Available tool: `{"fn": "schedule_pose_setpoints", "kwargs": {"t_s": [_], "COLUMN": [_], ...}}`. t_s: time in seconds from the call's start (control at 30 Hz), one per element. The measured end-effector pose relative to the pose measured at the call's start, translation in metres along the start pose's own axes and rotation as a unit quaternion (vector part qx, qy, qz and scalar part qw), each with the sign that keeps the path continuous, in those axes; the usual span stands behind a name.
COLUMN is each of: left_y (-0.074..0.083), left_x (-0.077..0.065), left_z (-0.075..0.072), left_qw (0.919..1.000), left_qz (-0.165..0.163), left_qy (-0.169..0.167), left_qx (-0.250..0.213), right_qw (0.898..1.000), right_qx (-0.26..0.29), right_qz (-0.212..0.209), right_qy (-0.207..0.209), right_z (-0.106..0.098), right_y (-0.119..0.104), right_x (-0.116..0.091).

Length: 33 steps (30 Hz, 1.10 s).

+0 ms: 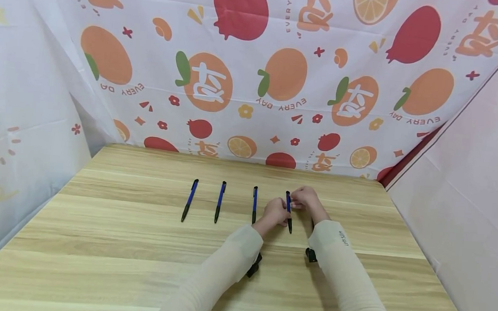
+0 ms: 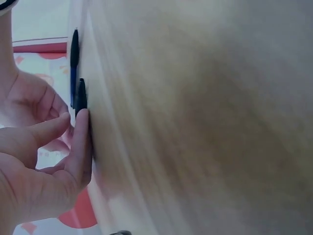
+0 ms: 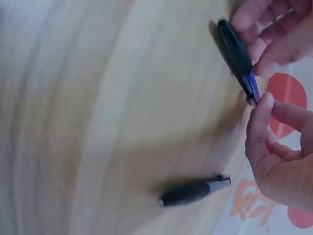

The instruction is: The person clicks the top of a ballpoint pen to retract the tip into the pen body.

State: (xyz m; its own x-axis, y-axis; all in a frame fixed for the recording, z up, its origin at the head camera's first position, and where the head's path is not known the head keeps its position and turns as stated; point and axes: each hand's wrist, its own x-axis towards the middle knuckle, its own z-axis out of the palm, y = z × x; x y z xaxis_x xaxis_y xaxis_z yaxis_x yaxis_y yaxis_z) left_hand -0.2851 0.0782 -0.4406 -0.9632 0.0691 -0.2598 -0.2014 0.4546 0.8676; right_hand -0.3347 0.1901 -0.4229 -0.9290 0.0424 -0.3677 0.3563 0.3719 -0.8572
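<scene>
A blue pen with a black grip (image 1: 290, 226) lies between both hands on the table, its dark tip toward the front. My left hand (image 1: 276, 211) pinches it near the grip from the left. From the right, my right hand (image 1: 307, 200) pinches its far, clip end. The right wrist view shows the right fingertips (image 3: 265, 100) at the pen's blue end and the left hand (image 3: 279, 36) beside its black grip (image 3: 235, 49). Another dark-gripped pen (image 3: 193, 192) lies apart, largely hidden by the right arm in the head view.
Three more blue pens lie in a row to the left: one pen (image 1: 254, 203) by the left hand, a middle pen (image 1: 220, 201) and a leftmost pen (image 1: 190, 199). Behind the wooden table (image 1: 111, 242) hangs a fruit-print cloth (image 1: 243, 112). Pale walls stand at both sides.
</scene>
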Motion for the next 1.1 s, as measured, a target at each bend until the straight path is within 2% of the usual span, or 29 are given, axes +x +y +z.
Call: {"fn": "schedule_pose_setpoints", "kwargs": {"t_s": [0.17,0.33,0.47,0.57,0.63,0.73,0.77,0.83,0.9,0.93,1.0,1.07,1.1], "left_y": [0.011,0.024,0.030,0.034,0.039,0.040,0.043,0.027,0.021,0.021,0.019,0.036,0.038], "left_x": [-0.001,-0.004,-0.008,-0.011,-0.010,0.003,0.004,0.032,0.044,0.045,0.039,0.011,0.001], "left_z": [-0.003,0.000,0.005,0.011,0.015,0.028,0.033,0.057,0.071,0.075,0.079,0.068,0.065], "left_qw": [0.9999,0.9995,0.9985,0.9966,0.9967,0.9962,0.9949,0.9883,0.9792,0.9747,0.9690,0.9710,0.9705], "left_qz": [0.016,0.030,0.052,0.067,0.059,0.048,0.049,0.103,0.134,0.149,0.172,0.145,0.142], "left_qy": [-0.002,-0.010,-0.008,0.002,-0.004,-0.012,-0.005,0.025,0.035,0.042,0.047,0.030,0.036], "left_qx": [0.004,-0.005,0.016,0.049,0.057,0.072,0.088,0.109,0.148,0.161,0.171,0.188,0.192], "right_qw": [1.000,0.999,0.999,0.999,0.998,0.998,0.998,0.998,0.998,0.998,0.999,0.999,0.999], "right_qx": [-0.004,-0.032,-0.043,-0.052,-0.056,-0.059,-0.059,-0.061,-0.059,-0.054,-0.043,-0.031,-0.025], "right_qz": [-0.011,-0.016,-0.005,0.002,0.005,0.012,0.014,0.014,0.012,0.013,0.015,0.017,0.018], "right_qy": [-0.006,-0.011,-0.012,-0.007,-0.004,0.005,0.009,0.019,0.025,0.026,0.026,0.023,0.023], "right_z": [-0.014,-0.030,-0.044,-0.053,-0.059,-0.066,-0.068,-0.072,-0.074,-0.074,-0.074,-0.072,-0.071], "right_y": [-0.007,-0.010,-0.010,-0.008,-0.007,-0.003,-0.002,0.001,0.004,0.005,0.009,0.012,0.013], "right_x": [-0.008,-0.011,-0.010,-0.009,-0.009,-0.007,-0.006,-0.006,-0.006,-0.006,-0.006,-0.006,-0.006]}}
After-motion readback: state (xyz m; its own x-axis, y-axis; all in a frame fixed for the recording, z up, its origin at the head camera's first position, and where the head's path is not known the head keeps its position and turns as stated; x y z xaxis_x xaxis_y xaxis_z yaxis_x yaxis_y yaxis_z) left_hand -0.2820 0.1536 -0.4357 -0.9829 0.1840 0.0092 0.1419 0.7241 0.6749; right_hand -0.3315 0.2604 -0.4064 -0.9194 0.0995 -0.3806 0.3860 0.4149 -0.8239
